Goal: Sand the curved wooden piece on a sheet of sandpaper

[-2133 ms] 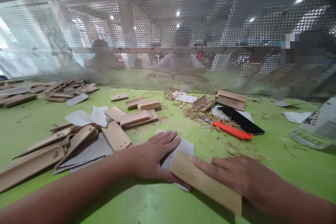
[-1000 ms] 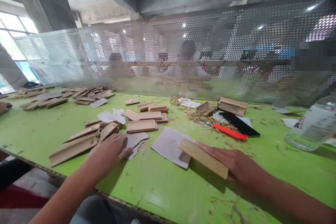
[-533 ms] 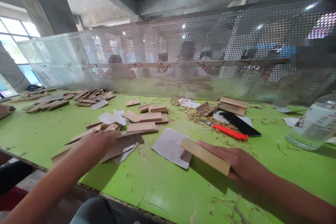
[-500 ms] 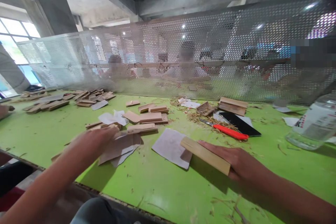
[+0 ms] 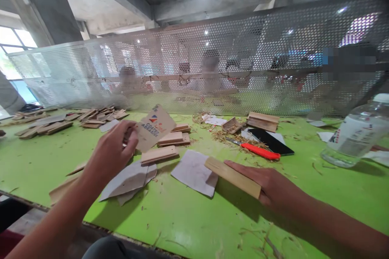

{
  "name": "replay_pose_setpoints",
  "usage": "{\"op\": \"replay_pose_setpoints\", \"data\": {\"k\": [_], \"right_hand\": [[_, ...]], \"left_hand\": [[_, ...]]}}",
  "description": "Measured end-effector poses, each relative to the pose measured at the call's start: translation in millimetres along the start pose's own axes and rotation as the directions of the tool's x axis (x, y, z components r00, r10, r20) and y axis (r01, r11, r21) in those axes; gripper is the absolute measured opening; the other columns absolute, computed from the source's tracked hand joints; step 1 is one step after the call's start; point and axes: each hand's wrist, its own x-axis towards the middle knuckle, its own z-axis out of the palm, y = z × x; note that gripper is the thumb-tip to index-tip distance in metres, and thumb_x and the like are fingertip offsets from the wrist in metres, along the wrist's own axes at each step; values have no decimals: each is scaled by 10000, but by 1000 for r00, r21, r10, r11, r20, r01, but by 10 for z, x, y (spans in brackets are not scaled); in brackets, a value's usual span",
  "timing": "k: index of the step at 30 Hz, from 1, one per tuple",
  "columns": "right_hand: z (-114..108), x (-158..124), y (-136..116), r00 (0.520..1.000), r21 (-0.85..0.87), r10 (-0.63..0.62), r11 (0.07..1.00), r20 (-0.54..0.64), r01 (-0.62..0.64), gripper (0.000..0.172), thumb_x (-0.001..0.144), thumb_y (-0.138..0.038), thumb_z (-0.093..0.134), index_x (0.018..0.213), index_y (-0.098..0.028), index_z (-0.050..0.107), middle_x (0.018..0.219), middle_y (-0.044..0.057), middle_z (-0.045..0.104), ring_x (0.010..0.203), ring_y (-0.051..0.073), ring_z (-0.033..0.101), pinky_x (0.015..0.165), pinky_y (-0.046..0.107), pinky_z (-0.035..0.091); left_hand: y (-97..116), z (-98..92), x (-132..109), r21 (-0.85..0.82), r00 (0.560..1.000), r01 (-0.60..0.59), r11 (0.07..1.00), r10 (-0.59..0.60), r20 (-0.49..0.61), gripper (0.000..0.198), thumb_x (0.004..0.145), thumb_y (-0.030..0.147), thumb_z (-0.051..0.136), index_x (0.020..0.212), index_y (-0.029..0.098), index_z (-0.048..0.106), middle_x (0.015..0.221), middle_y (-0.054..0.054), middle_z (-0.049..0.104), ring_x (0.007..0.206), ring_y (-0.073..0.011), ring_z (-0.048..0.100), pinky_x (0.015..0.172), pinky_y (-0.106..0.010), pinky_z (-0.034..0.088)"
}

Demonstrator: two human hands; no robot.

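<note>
**Left hand lifts a printed sheet while the right rests on a wooden slat**

The left hand (image 5: 111, 151) has its grip pressed together on the corner of a brown printed sheet (image 5: 154, 126), thumb and fingers pinching it so the sheet stands tilted above the green surface (image 5: 188, 214), printed side toward the camera. The lettering on it is too small to read with certainty.

The right hand (image 5: 267, 184) lies flat, fingers spread and stretched along a pale wooden slat (image 5: 232, 177). Whether the thumb curls under the slat cannot be told from this angle. The far end of the slat sits on the edge of a grey sheet of paper (image 5: 193, 172) lying on the surface.

Just below the left hand lie more grey sheets (image 5: 129, 180), partly overlapping, with wooden pieces (image 5: 159, 154) stacked just behind them and more slats (image 5: 62, 188) near the front edge. Farther back to the right, an orange-handled knife (image 5: 258, 151) rests among wood shavings, beside a black flat object (image 5: 275, 142). A clear plastic bottle (image 5: 354, 137) lies on its side at the far right. Another heap of wooden pieces (image 5: 91, 114) sits well to the left. A perforated metal screen (image 5: 243, 48) runs along the back of the surface, with blurred people seated beyond it.
</note>
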Motion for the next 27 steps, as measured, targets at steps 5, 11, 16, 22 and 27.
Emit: {"op": "replay_pose_setpoints", "data": {"k": [5,11,16,22,27], "right_hand": [[-52,9,42,942,-7,252,966,-222,-260,625,908,-115,488,1526,-192,540,1238,150,779,903,293,813,716,388,680],[-149,47,69,846,60,419,904,-328,-424,504,1058,-350,450,1513,-161,555,1239,175,773,827,297,810,658,373,674],[-119,70,85,862,74,396,916,-317,-393,484,1056,-351,452,1494,-186,574,1325,146,738,1140,326,748,899,445,643],[-144,68,93,851,88,441,896,-284,-435,476,1046,-351,464,1467,-175,601,1334,152,732,1058,317,775,844,420,648],[-219,43,150,862,71,410,910,-298,-409,518,1089,-363,374,1524,-123,521,1163,170,800,644,225,763,590,338,627]], "left_hand": [[369,479,43,-41,889,-371,928,367,272,279,1039,156,425,1226,163,631,1334,-149,646,1121,-276,667,939,-419,545],[567,895,68,-136,681,-506,852,491,543,212,891,59,701,1031,211,747,1348,-74,682,1279,-275,621,1076,-409,498],[617,985,213,-63,702,-477,876,424,573,257,1041,315,674,1250,166,658,1251,-94,673,1054,-254,693,902,-462,591],[794,1249,423,-112,702,-439,892,418,577,322,1039,333,677,1316,178,627,1323,-108,636,1098,-271,677,917,-474,587],[944,1028,464,-211,815,-247,946,321,482,297,1046,342,666,1285,169,635,1259,-98,661,1038,-252,694,875,-446,600]]}}
